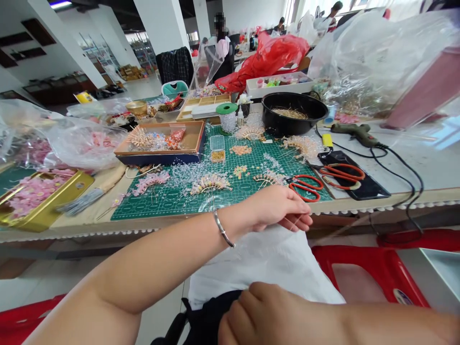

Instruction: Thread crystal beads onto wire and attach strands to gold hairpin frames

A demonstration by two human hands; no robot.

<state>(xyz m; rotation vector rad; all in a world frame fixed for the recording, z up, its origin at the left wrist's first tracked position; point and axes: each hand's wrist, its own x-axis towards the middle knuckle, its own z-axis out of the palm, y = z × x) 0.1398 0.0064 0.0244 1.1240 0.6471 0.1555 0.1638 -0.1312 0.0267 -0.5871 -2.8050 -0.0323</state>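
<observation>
My left hand reaches across my lap at the table's front edge, fingers pinched together on a thin, nearly invisible wire or thread. A silver bangle circles that wrist. My right hand rests low on my lap, fingers curled closed against white cloth and black cloth; what it holds is hidden. Just beyond my left hand lies a green cutting mat strewn with beaded gold hair ornaments and red-handled scissors.
A wooden box of beads, a gold tin of pink flowers, a black bowl, orange scissors, a glue gun with trailing cord, plastic bags. Red stools stand by my knees. People work at far tables.
</observation>
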